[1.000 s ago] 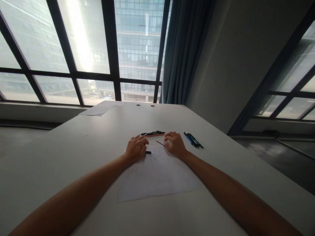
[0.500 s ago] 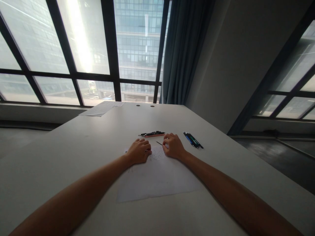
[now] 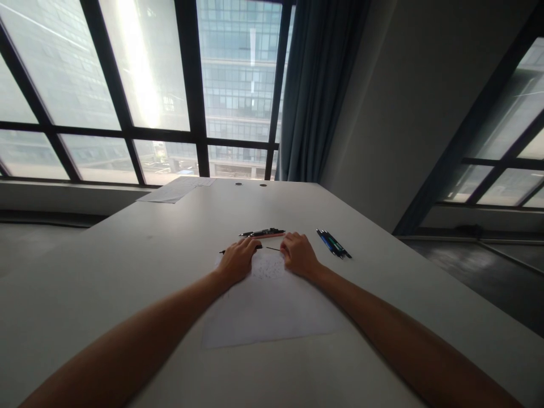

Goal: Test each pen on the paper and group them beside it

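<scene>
Both my hands rest at the far edge of a white sheet of paper on the white table. My left hand is curled around a slim black pen barrel, whose ends stick out on either side of the fingers. My right hand is closed, and its fingertips pinch a thin dark refill that points toward my left hand. The two hands are a short gap apart. Faint scribbles mark the paper between them.
A black pen lying on a pink strip sits just beyond my hands. Several blue and dark pens lie to the right. Loose sheets lie at the table's far end by the windows. A curtain hangs behind.
My left hand slid over the small black piece on the paper and lifted it toward the far edge. My right hand drew in to the left with the thin refill.
</scene>
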Tool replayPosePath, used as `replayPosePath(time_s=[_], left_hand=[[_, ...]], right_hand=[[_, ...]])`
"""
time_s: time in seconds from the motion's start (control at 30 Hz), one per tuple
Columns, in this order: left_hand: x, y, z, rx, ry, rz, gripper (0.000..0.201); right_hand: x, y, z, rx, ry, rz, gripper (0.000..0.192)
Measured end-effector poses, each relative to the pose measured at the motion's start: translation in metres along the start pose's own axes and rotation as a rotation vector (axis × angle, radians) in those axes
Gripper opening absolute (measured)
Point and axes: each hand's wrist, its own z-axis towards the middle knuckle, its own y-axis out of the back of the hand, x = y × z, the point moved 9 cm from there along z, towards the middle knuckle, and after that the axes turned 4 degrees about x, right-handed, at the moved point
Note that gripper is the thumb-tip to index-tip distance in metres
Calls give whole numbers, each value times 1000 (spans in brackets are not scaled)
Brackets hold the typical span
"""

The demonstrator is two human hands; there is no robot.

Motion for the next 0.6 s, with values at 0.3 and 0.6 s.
replayPosePath(time_s=[0.3, 0.6], left_hand=[[9, -3, -1, 6, 101, -35, 28], [11, -3, -1, -2, 109, -57, 27]], right_hand=[[2, 14, -4, -174, 73, 96, 11], [2, 13, -4, -179, 87, 99, 12]])
